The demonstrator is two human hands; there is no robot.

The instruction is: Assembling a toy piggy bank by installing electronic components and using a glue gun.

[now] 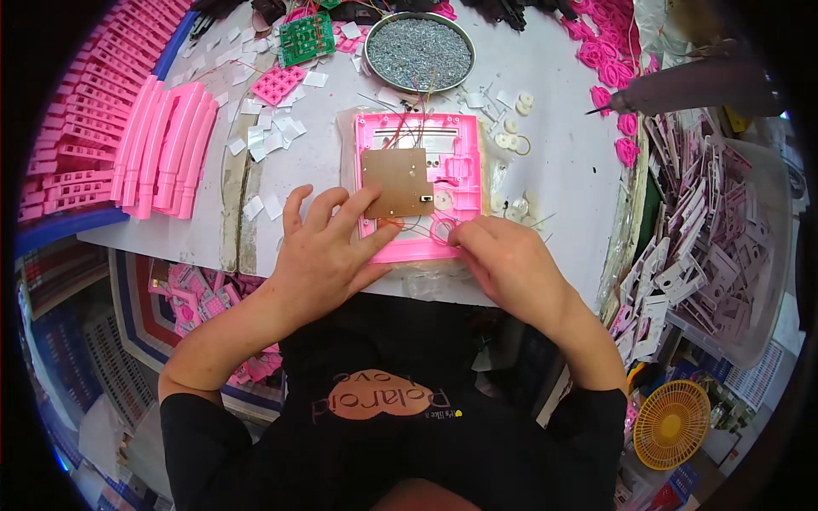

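Observation:
A pink plastic housing [468, 126] lies open side up on the table in front of me, with moulded compartments along its right side. Over its left half rests a brown circuit board [396, 175] with a small black-and-white switch near its lower right corner. My left hand [328, 243] has its fingers apart, with fingertips at the board's lower left corner and the housing's near left edge. At the near right, my right hand [507, 255] pinches thin wires [439, 228] that curl below the board; its fingertips partly hide them. More thin wires run up from the board's far edge.
Beyond the housing stands a round metal tray [369, 53] of small screws. A green circuit board [307, 39] and white paper pieces [271, 140] lie left of it. Pink parts [166, 153] stack at left. A dark screwdriver [673, 89] hangs at right above a bin [763, 298] of flat parts.

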